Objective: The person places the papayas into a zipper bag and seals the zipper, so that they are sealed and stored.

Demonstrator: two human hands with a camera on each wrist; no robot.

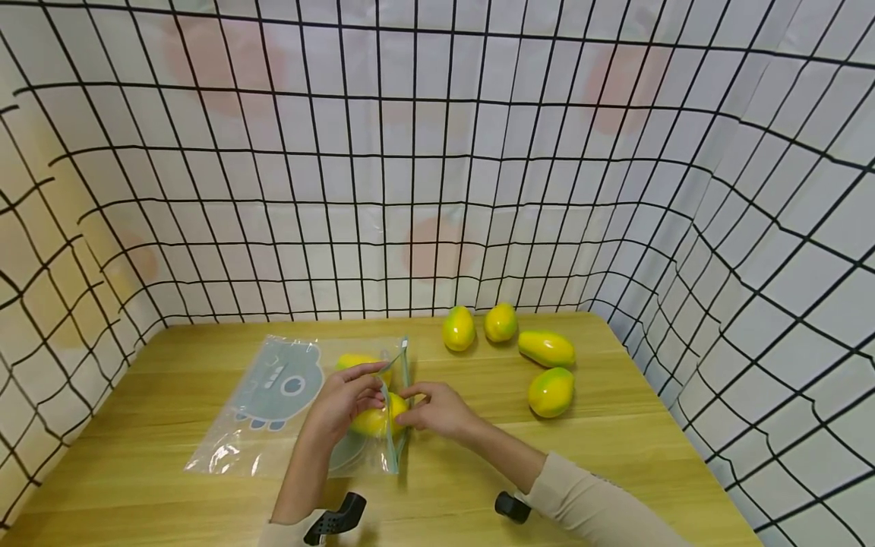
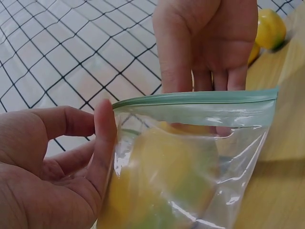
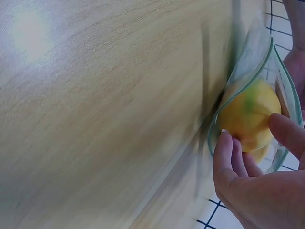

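Note:
A clear zip bag (image 1: 229, 448) with a green zip rim (image 2: 190, 98) and a printed blue-grey cartoon figure lies on the table, its mouth spread apart on the right. My left hand (image 1: 338, 403) pinches the mouth's edge between thumb and finger. In the mouth is a yellow-green mango (image 3: 255, 114). My right hand (image 1: 440, 410) holds this mango's outer end, thumb on one side and fingertips on the other, at the rim. Deeper in the bag, partly hidden by the left hand, lies another yellow fruit (image 1: 355, 361).
Several yellow-green fruits stand at the back right of the wooden table (image 1: 478, 479): two mangoes, one mango (image 1: 459, 329) beside the other, a longer fruit (image 1: 547, 349) and a rounder mango (image 1: 551, 393) nearer. A black-gridded white cloth (image 1: 437, 175) walls the back and sides.

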